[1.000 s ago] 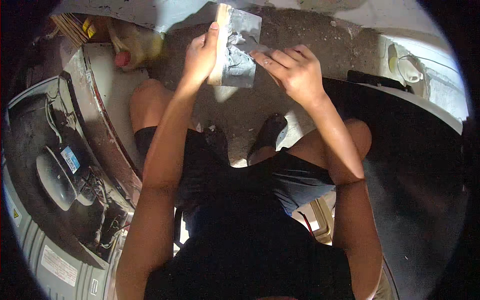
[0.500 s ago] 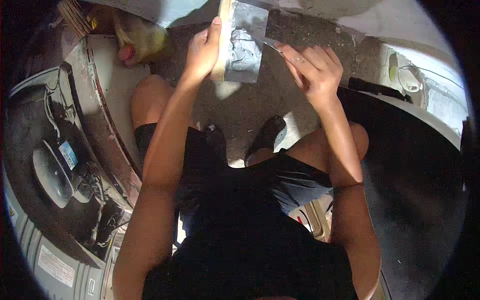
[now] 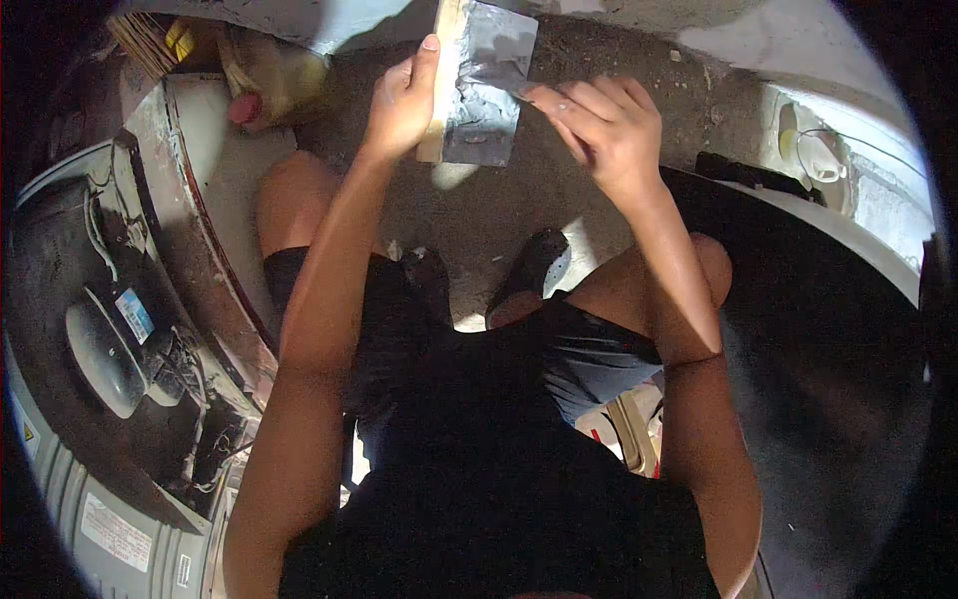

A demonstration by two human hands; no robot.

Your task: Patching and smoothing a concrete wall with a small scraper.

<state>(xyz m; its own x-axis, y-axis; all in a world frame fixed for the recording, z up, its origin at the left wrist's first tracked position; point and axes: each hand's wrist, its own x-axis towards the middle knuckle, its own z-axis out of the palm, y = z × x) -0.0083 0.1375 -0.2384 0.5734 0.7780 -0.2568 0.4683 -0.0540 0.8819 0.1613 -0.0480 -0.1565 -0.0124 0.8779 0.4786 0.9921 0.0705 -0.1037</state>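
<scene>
A cluttered storeroom or workshop corner, as far as the shadows allow: rough, stained floor (image 3: 469, 205), jug (image 3: 286, 85) and sticks (image 3: 143, 45) near its far left corner, dusty machine (image 3: 105, 359) with exposed wires (image 3: 101, 248).

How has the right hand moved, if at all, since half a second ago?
Yes, the right hand moved left, away from the white container.

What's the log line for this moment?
left hand: holds board | right hand: holds blade at paste | paste: on board
</scene>
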